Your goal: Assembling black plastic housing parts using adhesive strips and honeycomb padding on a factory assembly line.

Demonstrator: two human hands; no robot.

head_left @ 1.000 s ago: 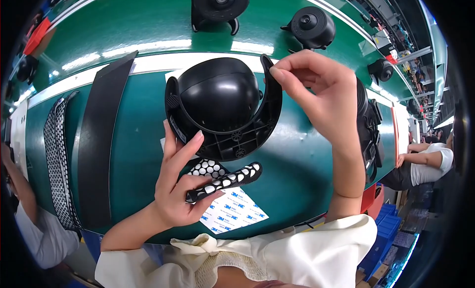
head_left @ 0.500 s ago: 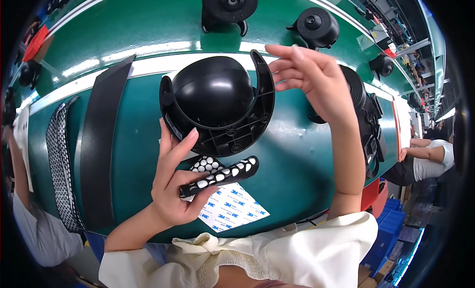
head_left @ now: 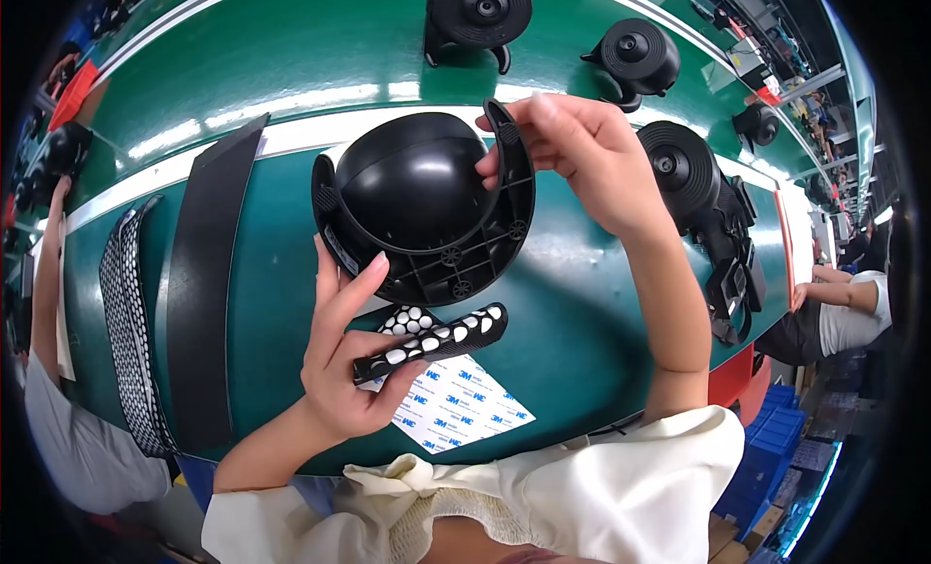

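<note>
A black glossy plastic housing (head_left: 412, 181) with a rounded bowl and two curved prongs rests tilted before me, its ribbed underside towards me. My right hand (head_left: 592, 161) grips the right prong near its tip, fingers passing behind and inside it. Between the thumb and bent fingers of my left hand (head_left: 344, 355) is a folded black strip with white round dots (head_left: 436, 343). The left index and middle fingertips press against the housing's lower left edge. Below the strip lies a white printed backing sheet (head_left: 461, 409), partly covered by the strip and my hand.
A long black flat strip (head_left: 204, 292) and a dotted strip (head_left: 131, 322) lie left. Black assembled units (head_left: 679, 176) stand right; more (head_left: 480, 11) sit on the far green belt (head_left: 320, 50). Co-workers (head_left: 844, 307) are at both sides; blue bins (head_left: 766, 457) stand lower right.
My right hand has moved left and closed on the right prong. My left hand stays put. Units on the far belt sit further right. The left co-worker's hand has reached a black unit.
</note>
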